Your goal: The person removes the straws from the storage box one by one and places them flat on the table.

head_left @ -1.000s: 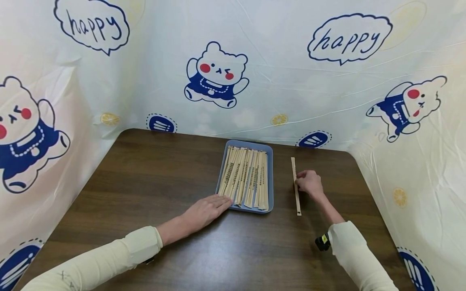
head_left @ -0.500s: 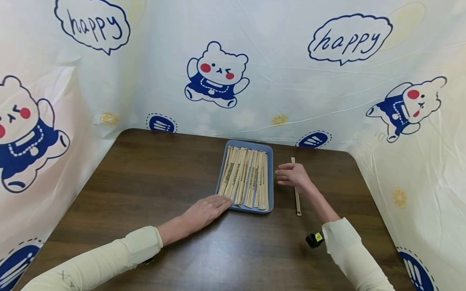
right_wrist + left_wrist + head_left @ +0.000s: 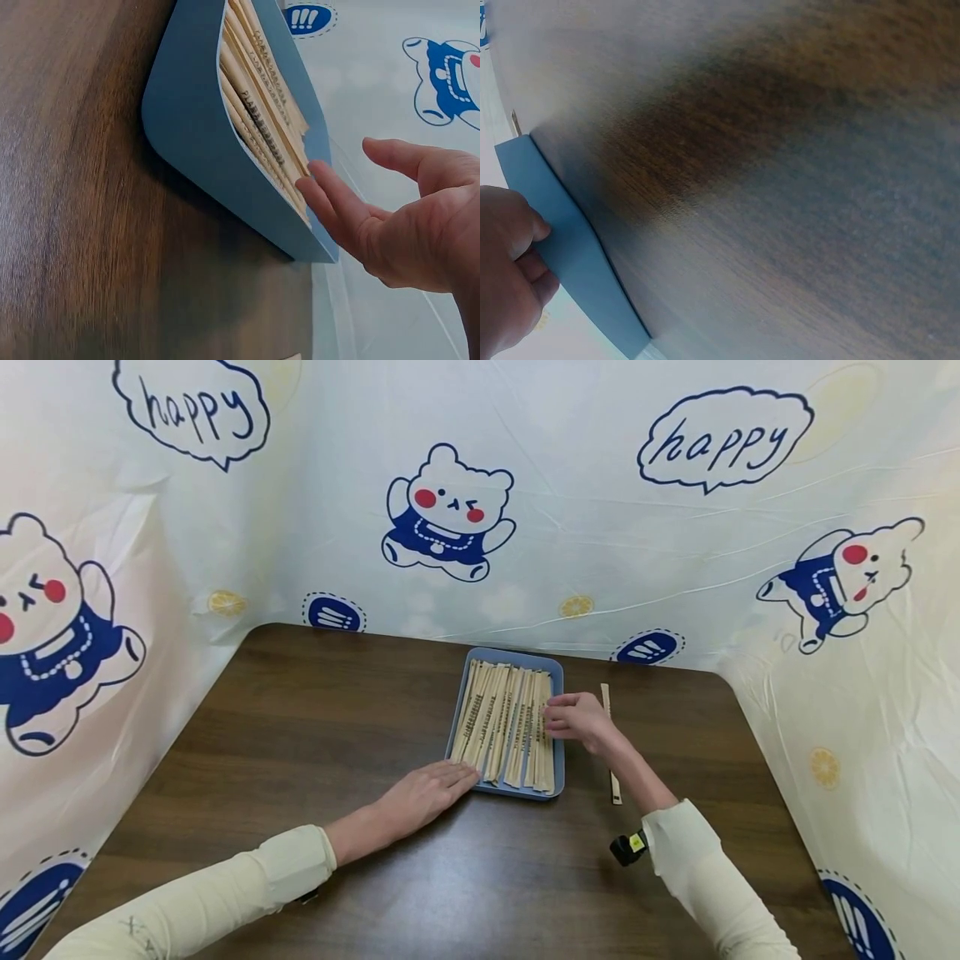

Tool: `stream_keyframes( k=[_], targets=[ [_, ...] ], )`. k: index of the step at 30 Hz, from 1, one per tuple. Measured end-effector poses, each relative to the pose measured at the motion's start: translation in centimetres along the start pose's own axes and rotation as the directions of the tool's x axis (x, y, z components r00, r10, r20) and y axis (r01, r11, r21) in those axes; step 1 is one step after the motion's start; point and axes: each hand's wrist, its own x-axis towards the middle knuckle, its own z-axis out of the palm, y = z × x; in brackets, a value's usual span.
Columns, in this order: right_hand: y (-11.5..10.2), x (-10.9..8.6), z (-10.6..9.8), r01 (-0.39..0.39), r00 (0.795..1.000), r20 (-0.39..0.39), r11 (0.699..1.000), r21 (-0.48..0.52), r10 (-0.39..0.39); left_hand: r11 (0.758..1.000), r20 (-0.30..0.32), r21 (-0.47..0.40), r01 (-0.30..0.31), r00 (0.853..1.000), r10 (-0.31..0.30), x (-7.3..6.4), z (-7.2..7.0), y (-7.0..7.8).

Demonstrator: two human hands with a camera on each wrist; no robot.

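A blue tray point(image 3: 557, 760) holds several long, thin, paper-wrapped sticks point(image 3: 491, 718) with dark printing, lying side by side. My left hand point(image 3: 423, 793) grips the tray's near left corner; the left wrist view has its thumb and a bent finger against the blue wall point(image 3: 574, 240). Reaching over the tray's right rim is my right hand point(image 3: 581, 721), its fingertips at the rightmost sticks. In the right wrist view those fingers point(image 3: 330, 196) are spread from the thumb, with nothing held between them. One single wrapped stick point(image 3: 615, 787) lies on the table right of the tray, partly hidden by the right forearm.
The tray and the single stick rest on a dark brown wooden table point(image 3: 315, 718). A pale printed curtain point(image 3: 570, 510) rises close behind the tray and along both sides. A small black device point(image 3: 628, 849) is worn at the right wrist.
My right hand has let go of the single stick, which stays on the table, and has moved left to the tray's right rim. The left hand and tray have stayed in place.
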Motion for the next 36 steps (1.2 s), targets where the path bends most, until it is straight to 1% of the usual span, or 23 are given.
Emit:
stream_keyframes(
  k=[7, 12, 15, 20, 23, 30, 36],
  targets=[
    [0.1, 0.5, 0.7, -0.019, 1.000, -0.003, 1.000, 0.000, 0.019, 1.000, -0.011, 0.001, -0.008, 1.000, 0.008, 0.1, 0.0, -0.1],
    [0.4, 1.1, 1.1, -0.038, 0.999, -0.028, 0.999, 0.000, 0.038, 1.000, -0.024, -0.012, -0.012, 1.000, 0.012, 0.2, 0.0, -0.1],
    [0.7, 1.4, 1.3, -0.054, 0.998, -0.040, 0.999, -0.009, 0.053, 1.000, -0.023, -0.008, -0.014, 1.000, 0.014, 0.2, 0.0, -0.1],
    [0.9, 1.8, 1.6, -0.055, 0.998, -0.033, 0.998, -0.031, 0.054, 1.000, -0.030, 0.006, -0.012, 0.999, 0.012, 0.2, -0.1, 0.0],
    [0.9, 2.0, 1.8, -0.060, 0.998, -0.038, 0.997, -0.042, 0.058, 1.000, -0.036, 0.010, -0.011, 0.999, 0.012, 0.2, 0.0, 0.0],
    [1.2, 2.8, 2.4, -0.053, 0.997, -0.069, 0.990, -0.134, 0.044, 1.000, -0.052, 0.008, -0.021, 0.998, 0.021, 0.1, 0.4, 0.0],
    [1.2, 3.3, 3.1, -0.034, 0.997, -0.078, 0.976, -0.213, 0.017, 1.000, -0.046, 0.007, -0.020, 0.999, 0.020, 0.0, 0.3, 0.0]
  ],
)
